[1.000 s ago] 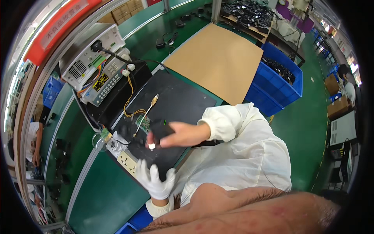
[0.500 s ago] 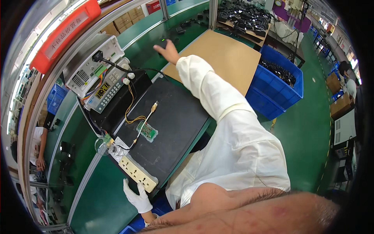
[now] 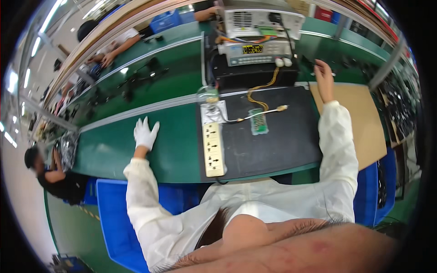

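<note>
My left hand [image 3: 144, 133], in a white glove, is spread with its fingers apart over the green bench top [image 3: 104, 150], holding nothing. My bare right hand [image 3: 324, 79] reaches to the back right, beside the test instrument [image 3: 255, 52] and above the far edge of the brown board [image 3: 350, 118]. Its fingers look bent together; small pale bits show on both sides of them, and what they grip is unclear. Between my hands, a cream power strip [image 3: 212, 157], a green circuit board [image 3: 258, 123] and a white cable [image 3: 261, 114] lie on the black mat [image 3: 282, 150].
A white-cased unit [image 3: 241, 20] with coloured wires sits on the instrument. Yellow wires [image 3: 264, 88] run down to the board. Blue bins [image 3: 120, 218] stand below the bench. Dark cables [image 3: 400, 104] are heaped at the right. Other people work across the bench and at the left.
The view has swung to the left. My left hand has moved from beside the power strip to farther left on the bench. My right hand remains stretched to the back right.
</note>
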Demonstrator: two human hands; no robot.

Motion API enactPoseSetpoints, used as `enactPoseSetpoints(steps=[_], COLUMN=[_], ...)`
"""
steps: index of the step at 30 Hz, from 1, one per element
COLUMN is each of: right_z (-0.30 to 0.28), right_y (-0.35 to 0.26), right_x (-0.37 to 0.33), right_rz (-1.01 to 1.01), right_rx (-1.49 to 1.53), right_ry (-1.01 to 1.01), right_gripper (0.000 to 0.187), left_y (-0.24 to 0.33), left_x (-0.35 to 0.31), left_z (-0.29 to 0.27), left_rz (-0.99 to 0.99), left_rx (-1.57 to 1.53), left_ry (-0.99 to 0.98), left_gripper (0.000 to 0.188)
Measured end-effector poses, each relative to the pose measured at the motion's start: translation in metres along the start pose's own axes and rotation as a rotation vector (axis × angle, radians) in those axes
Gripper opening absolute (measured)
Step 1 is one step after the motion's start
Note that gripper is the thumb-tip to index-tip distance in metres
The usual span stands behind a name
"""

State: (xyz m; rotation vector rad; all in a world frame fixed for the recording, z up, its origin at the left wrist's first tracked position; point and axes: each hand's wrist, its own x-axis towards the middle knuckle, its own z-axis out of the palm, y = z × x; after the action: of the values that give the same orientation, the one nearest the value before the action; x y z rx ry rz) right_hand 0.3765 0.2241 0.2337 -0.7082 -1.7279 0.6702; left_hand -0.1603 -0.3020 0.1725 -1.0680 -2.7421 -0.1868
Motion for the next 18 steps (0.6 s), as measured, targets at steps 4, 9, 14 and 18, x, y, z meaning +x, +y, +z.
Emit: enactPoseSetpoints(steps=[4, 9, 14, 18], right_z=[0.01, 0.046, 0.071, 0.082], right_y=[-0.086, -0.157, -0.164, -0.174], right_x=[-0.048, -0.127, -0.178, -0.189], right_rz=[-0.006, 0.189, -0.125, -0.34], right_rx=[0.221, 0.276, 0.017, -0.162], right_ry=[-0.134, -0.621, -0.784, -0.791], right_gripper=[0.023, 0.013, 0.015, 0.021], left_y=[0.005, -0.003, -0.006, -0.032], left_x=[0.048, 0.093, 0.133, 0.157], left_z=[0.007, 0.025, 0.011, 0.017], left_rz=[-0.117, -0.186, -0.103, -0.154], left_rx=[-0.044, -0.019, 0.142, 0.223], left_ry=[0.112, 0.235, 0.352, 0.442], left_gripper=[0.08, 0.074, 0.059, 0.053])
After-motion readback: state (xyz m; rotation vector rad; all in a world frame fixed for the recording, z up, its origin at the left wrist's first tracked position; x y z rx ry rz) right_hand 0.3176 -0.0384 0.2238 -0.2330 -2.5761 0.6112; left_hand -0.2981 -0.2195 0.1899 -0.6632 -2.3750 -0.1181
